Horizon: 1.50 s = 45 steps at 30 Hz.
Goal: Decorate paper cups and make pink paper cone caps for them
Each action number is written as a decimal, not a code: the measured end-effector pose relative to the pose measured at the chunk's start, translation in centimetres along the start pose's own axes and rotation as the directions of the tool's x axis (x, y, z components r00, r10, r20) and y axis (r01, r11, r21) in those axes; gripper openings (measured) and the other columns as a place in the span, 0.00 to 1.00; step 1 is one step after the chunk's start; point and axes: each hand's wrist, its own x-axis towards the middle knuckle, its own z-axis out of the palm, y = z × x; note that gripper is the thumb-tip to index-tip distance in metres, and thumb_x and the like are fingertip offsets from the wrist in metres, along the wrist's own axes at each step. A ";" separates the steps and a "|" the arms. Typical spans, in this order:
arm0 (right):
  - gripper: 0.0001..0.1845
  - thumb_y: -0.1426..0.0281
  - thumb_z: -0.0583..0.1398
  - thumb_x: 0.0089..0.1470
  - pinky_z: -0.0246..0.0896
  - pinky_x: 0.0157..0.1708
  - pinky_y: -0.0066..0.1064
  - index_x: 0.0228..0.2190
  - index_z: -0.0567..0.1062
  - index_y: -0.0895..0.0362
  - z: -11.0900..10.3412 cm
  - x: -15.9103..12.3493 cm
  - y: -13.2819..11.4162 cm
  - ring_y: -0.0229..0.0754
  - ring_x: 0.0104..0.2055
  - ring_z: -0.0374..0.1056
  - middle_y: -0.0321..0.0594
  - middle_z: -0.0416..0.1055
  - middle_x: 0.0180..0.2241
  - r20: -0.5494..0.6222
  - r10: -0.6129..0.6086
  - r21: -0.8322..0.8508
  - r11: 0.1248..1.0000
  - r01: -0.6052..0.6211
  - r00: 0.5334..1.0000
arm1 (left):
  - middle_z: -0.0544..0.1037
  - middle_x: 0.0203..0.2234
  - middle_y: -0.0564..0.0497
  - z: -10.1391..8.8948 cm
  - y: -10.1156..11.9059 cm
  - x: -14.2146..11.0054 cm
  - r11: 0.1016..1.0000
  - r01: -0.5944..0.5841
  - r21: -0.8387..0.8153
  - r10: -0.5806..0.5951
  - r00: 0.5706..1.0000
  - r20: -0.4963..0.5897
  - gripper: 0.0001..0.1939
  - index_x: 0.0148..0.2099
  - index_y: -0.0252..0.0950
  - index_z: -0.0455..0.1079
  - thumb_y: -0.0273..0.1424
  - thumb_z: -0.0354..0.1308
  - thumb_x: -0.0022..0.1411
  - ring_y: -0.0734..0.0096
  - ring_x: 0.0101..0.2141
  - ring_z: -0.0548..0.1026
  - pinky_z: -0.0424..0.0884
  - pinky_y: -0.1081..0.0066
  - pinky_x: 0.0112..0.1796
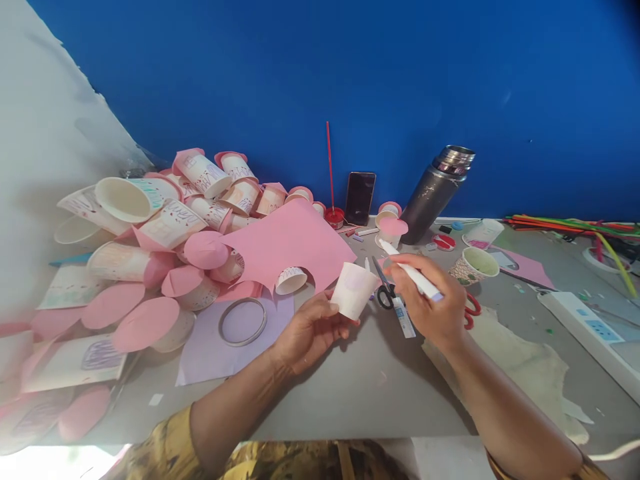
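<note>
Blue wall (300, 80) behind; left hand (313, 330) gripping paper cup (354, 293); right hand (433, 297) pinching white marker (415, 277); hands apart

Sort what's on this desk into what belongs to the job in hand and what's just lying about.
Belongs, it seems:
held cup, in the left hand
white marker, in the right hand
piled decorated cups
pink sheet

Probably just lying about:
dark flask
phone
power strip
pale cloth
</note>
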 end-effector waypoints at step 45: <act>0.07 0.73 0.62 0.65 0.62 0.33 0.32 0.34 0.79 0.54 3.2 -1.8 0.8 0.42 0.30 0.77 0.39 0.83 0.29 0.098 -0.284 -0.429 0.853 0.298 0.954 | 0.84 0.46 0.41 -0.6 -1.1 1.8 0.992 -0.096 -0.085 0.088 0.992 -0.094 0.17 0.48 0.32 0.79 0.38 0.71 0.61 0.59 0.47 0.83 0.79 0.66 0.46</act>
